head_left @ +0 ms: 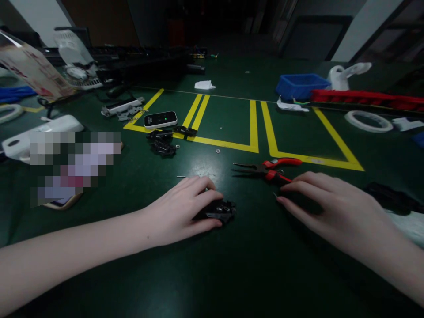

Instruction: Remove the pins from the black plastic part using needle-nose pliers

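My left hand (pixel 188 207) is closed on a small black plastic part (pixel 221 211), thumb on the near side and fingers over the top. The palm hides part of it. My right hand (pixel 321 203) is on the right, thumb and forefinger drawn together at a thin metal pin (pixel 274 194) that sticks out at their tips. Just beyond these fingers lie long-nose pliers (pixel 265 169) with red and black handles, jaws pointing left. Another thin pin (pixel 181 177) rests on the table beyond my left hand.
Several black parts (pixel 162 143) and small rings (pixel 217 151) lie on the green table, near a white-edged device (pixel 160 119). A phone (pixel 82 170) lies left. Yellow tape (pixel 225 144) marks areas farther back. A blue bin (pixel 301 86) and a tape roll (pixel 368 121) are right.
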